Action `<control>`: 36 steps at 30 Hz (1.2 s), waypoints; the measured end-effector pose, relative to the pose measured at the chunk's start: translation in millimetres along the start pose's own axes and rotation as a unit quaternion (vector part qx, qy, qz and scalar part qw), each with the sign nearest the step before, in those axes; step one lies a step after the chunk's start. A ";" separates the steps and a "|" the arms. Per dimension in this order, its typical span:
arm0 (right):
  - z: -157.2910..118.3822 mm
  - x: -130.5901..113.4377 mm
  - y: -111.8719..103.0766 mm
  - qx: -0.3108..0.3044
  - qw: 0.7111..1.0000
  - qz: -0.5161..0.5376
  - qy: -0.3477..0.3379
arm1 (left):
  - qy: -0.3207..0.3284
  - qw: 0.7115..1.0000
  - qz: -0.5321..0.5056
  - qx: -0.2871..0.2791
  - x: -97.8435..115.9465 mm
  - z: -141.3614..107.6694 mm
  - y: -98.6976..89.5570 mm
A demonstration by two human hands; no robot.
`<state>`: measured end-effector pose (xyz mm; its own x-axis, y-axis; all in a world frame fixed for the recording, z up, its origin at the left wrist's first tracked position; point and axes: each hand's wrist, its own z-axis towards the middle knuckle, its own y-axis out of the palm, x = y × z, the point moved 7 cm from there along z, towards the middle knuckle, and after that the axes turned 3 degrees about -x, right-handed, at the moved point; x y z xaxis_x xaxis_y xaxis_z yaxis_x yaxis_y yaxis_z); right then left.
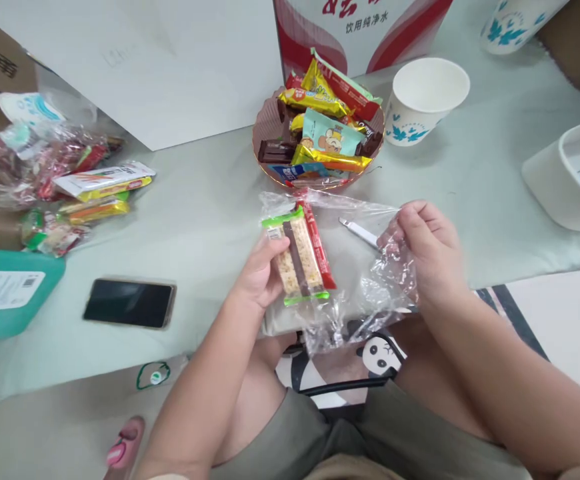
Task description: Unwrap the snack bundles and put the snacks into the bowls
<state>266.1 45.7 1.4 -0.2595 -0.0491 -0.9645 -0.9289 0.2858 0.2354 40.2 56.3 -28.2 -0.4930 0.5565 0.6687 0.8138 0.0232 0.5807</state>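
My left hand (264, 270) is closed around a wrapped wafer snack (297, 257) with green ends and a dark stripe. A narrow red snack packet (320, 247) lies along the wafer's right side. From both snacks a clear plastic bag (355, 327) stretches across to my right hand (427, 243), which pinches its right edge. Whether the snacks sit inside or on top of the bag, I cannot tell. Behind the film, a slim silver-and-white tool (360, 233), like a craft knife, rests near my right fingers.
A bowl (270, 120) heaped with wrapped snacks stands ahead, with a paper cup (423, 100) beside it. At left are bagged snacks (60, 160), loose packets (107, 180), a phone (129, 303) and a teal container (10, 293). A white bin (545, 180) stands at right; boxes (170, 60) line the back.
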 end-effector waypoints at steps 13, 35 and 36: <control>-53.1 -31.4 47.1 -0.173 0.917 -0.318 -0.165 | 0.118 0.987 0.103 0.022 -2.4 -5.2 12.1; -42.5 26.2 71.8 -0.228 0.903 -0.364 0.005 | 0.135 0.612 0.738 0.251 56.6 -34.8 5.9; -43.2 25.3 72.8 -0.227 0.898 -0.377 -0.001 | 0.130 0.619 0.736 0.243 58.0 -34.8 4.1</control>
<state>180.5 24.0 -0.7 0.4878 -0.0622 -0.8707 -0.8527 -0.2478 -0.4600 4.3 59.8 29.2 0.9103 0.1211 0.3958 0.4054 -0.0680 -0.9116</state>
